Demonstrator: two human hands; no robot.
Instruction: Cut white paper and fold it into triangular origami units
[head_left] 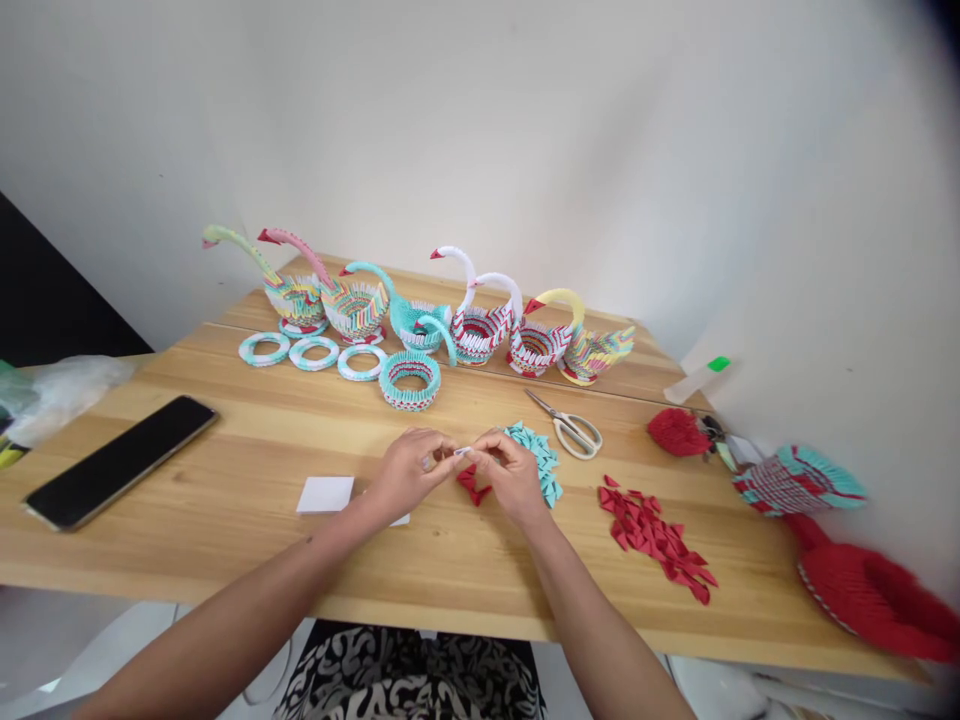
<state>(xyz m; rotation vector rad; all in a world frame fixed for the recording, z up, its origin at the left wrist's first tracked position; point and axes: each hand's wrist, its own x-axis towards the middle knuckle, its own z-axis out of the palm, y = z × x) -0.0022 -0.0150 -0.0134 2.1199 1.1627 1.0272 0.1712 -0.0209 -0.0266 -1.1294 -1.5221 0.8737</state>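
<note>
Above the middle of the wooden table, my left hand (412,468) and my right hand (513,474) meet, fingertips pinched together on a small folded white paper piece (462,451). Fingers cover most of it. A few red folded paper pieces (472,487) lie just beneath the hands. Beside my right hand spreads a pile of turquoise folded paper triangles (544,462), partly hidden by it. White paper slips (325,495) rest left of my left hand, and another slip (402,520) shows partly under my left wrist.
Several paper swans (480,335) line the back, with paper rings (313,353) and a turquoise paper bowl (410,382) before them. Scissors (574,433), red paper triangles (654,535) and a red paper swan body (874,590) are rightward. A black phone (124,460) lies left.
</note>
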